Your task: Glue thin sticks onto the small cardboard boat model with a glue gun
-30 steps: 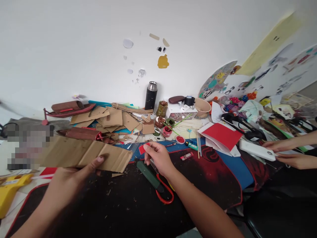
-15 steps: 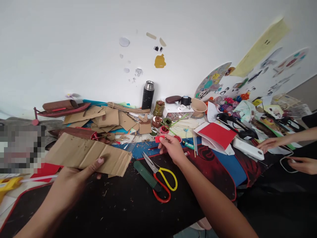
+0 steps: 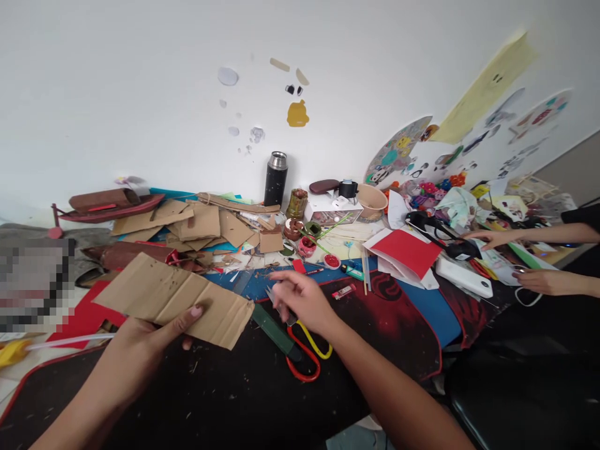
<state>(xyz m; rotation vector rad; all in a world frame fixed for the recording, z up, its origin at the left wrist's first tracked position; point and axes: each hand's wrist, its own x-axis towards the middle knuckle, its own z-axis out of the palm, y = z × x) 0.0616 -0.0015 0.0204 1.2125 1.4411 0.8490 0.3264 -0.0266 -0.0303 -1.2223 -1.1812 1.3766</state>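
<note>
My left hand [image 3: 154,340] grips a folded piece of brown cardboard [image 3: 180,297], thumb on top and fingers beneath. Over the blades of the scissors [image 3: 309,356], which have one red and one yellow handle, hovers my right hand [image 3: 304,300] with its fingers apart and nothing held. Under and beside the scissors lies a dark green cutter [image 3: 272,330]. A small red piece [image 3: 299,266] rests on the blue surface just beyond my right hand.
Cardboard scraps [image 3: 201,222], a model boat [image 3: 112,209], a black thermos [image 3: 276,181] and paint pots [image 3: 308,246] line the back. Red paper [image 3: 407,253] and a white box [image 3: 464,277] are at right, near another person's hands [image 3: 539,281].
My right hand has let go of the small red piece and moved toward the scissors. The cardboard in my left hand has tilted slightly. The other person's hands have shifted.
</note>
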